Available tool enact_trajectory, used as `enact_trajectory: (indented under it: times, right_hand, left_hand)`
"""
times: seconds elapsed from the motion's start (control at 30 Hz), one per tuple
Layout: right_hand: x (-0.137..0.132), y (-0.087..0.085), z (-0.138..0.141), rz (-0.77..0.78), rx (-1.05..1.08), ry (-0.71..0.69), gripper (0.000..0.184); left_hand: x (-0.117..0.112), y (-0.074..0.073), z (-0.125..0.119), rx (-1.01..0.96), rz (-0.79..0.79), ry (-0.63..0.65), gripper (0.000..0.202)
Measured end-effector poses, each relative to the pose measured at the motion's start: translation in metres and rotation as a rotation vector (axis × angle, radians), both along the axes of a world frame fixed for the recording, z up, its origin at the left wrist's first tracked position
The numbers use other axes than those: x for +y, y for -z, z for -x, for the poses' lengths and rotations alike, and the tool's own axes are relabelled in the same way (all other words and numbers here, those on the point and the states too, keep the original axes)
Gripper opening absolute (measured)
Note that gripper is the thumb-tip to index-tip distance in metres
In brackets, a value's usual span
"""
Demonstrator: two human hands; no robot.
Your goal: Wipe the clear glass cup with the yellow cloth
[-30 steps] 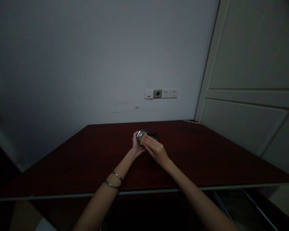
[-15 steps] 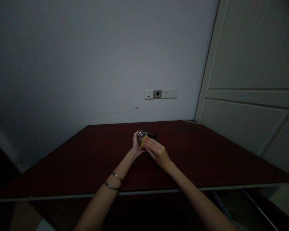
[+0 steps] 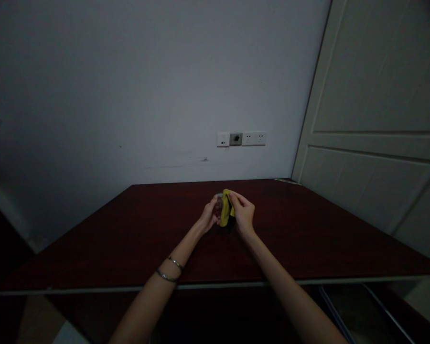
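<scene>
My left hand (image 3: 209, 215) is wrapped round the left side of a round, shiny metal object (image 3: 219, 204); its exact kind is hard to tell in the dim light. A yellow cloth (image 3: 225, 210) hangs folded against the right side of that object and covers much of it. My right hand (image 3: 243, 210) pinches the cloth near its top between thumb and fingers. Something dark shows below the cloth, too dim to make out. Both hands are held above the middle of the dark red table (image 3: 157, 224).
A pale wall with sockets (image 3: 248, 138) stands behind the table's far edge. To the right is a white panelled door (image 3: 372, 138). The table's pale front edge (image 3: 103, 290) runs beneath both forearms. Metal rails (image 3: 335, 310) show below it on the right.
My right hand has drawn back and turned more upright, and more of the yellow cloth shows. The metal object has turned in my left hand and its round face is now largely hidden.
</scene>
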State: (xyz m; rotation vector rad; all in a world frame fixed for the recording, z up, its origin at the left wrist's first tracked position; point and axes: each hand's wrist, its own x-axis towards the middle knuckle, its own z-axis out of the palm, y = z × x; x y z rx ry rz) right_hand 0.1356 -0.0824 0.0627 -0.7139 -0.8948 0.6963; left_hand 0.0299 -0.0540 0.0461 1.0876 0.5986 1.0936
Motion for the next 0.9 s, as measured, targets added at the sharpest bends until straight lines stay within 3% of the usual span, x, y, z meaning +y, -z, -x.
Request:
enact_trajectory:
  times: [0.27, 0.37, 0.47, 0.63, 0.77, 0.9]
  right_hand:
    - [0.008, 0.001, -0.009, -0.127, -0.231, -0.043, 0.033]
    - [0.009, 0.003, -0.013, -0.152, -0.310, -0.081, 0.032]
    - [0.014, 0.002, -0.015, -0.136, -0.332, -0.108, 0.033]
    - [0.030, 0.000, -0.019, -0.018, -0.260, -0.145, 0.038]
    - [0.042, 0.009, -0.026, 0.140, -0.207, -0.200, 0.040]
    - [0.053, 0.021, -0.031, 0.280, -0.060, -0.279, 0.029]
  left_hand:
    - [-0.001, 0.008, -0.004, 0.196, -0.305, -0.128, 0.066]
    - [0.002, 0.008, -0.005, 0.212, -0.387, -0.245, 0.074]
    - [0.004, 0.007, -0.003, 0.374, -0.556, -0.387, 0.075]
    - [-0.001, 0.004, 0.002, 0.770, -0.848, -0.493, 0.089]
    - [-0.008, 0.002, 0.004, 1.001, -0.929, -0.452, 0.096]
    - [-0.009, 0.000, 0.006, 1.128, -0.955, -0.435, 0.093]
